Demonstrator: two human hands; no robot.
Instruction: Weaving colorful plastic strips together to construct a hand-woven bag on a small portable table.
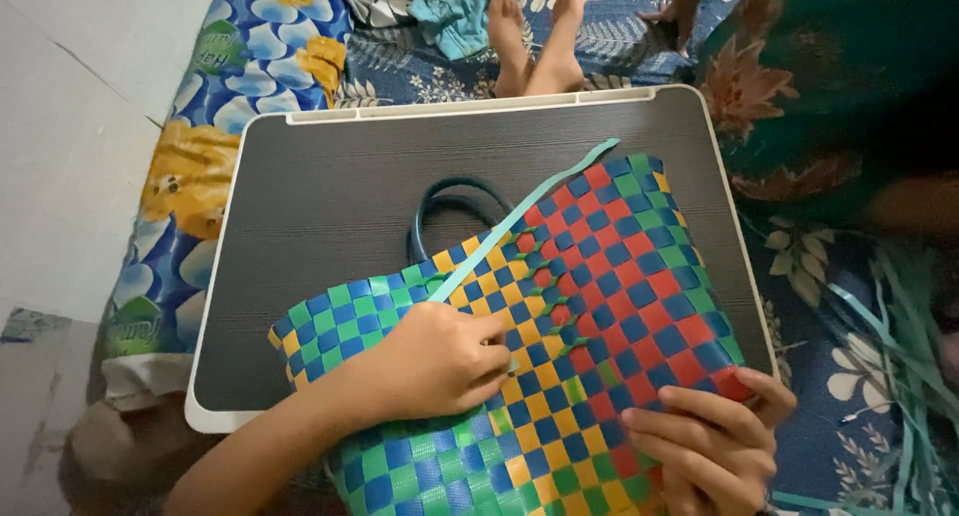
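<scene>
A woven plastic bag in red, blue, green and yellow checks lies flat on a dark lap tray. My left hand rests on the bag's middle, fingers pinched on a loose teal strip that runs up and right across the weave. My right hand grips the bag's lower right corner, fingers curled over its edge. A teal bag handle loops out from behind the bag's top edge.
The tray has a pale rim and sits on a floral blue mat. Another person's bare feet lie beyond the tray. Loose teal strips lie at the right. A cartoon-print cushion lies at the left.
</scene>
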